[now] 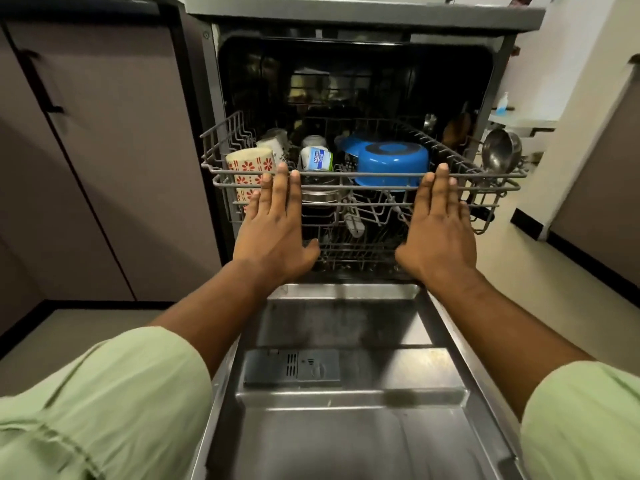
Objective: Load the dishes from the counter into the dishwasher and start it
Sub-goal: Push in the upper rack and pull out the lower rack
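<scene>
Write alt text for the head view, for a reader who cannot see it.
A left hand and right hand lie flat against the dishwasher's upper rack, which holds a blue bowl and flowered cup; the door lies open.

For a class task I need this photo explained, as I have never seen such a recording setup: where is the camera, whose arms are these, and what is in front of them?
This single picture comes from a wide-angle camera worn on a person's head, looking forward and down, so the green-sleeved arms are the wearer's own. The dishwasher stands open, its door folded down flat. A wire rack is slid out. The left hand and right hand lie flat against its front, fingers straight, gripping nothing. The rack holds an upturned blue bowl, a cup with red flowers, a labelled white jar and, at the right, a steel ladle.
</scene>
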`<state>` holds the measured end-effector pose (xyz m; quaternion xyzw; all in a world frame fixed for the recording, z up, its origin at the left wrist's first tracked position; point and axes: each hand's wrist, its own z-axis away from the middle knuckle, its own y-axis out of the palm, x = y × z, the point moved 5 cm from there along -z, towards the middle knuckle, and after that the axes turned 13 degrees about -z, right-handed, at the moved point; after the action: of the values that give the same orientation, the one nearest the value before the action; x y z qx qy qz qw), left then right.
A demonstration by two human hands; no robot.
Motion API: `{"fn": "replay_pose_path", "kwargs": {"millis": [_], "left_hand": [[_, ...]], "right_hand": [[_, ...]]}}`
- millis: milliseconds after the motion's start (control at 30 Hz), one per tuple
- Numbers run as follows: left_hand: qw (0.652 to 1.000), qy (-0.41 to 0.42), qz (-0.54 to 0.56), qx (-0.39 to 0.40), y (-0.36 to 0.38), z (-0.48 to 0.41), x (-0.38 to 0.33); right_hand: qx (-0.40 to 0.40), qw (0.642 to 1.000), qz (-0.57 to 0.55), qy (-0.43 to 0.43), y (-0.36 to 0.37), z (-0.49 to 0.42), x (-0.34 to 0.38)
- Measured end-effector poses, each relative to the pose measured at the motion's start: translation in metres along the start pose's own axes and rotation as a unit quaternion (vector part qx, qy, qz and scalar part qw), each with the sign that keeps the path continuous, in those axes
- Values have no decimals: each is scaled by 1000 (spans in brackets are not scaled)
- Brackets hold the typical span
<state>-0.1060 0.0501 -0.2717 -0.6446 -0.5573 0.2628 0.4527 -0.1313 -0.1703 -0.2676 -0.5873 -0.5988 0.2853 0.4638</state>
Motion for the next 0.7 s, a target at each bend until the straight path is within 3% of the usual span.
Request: {"fn": "replay_pose_path", "kwargs": {"millis": [200, 433, 700], "left_hand": [[1000, 9, -9, 4, 13, -25, 2], [997, 7, -51, 66, 22, -62, 15], [994, -56, -47, 83, 42, -118, 7]], "right_hand": [[-5, 1000, 17, -10, 6, -25, -4], [-16, 999, 0, -28, 24, -60, 6], [-21, 995, -24, -90, 38, -118, -6]]}}
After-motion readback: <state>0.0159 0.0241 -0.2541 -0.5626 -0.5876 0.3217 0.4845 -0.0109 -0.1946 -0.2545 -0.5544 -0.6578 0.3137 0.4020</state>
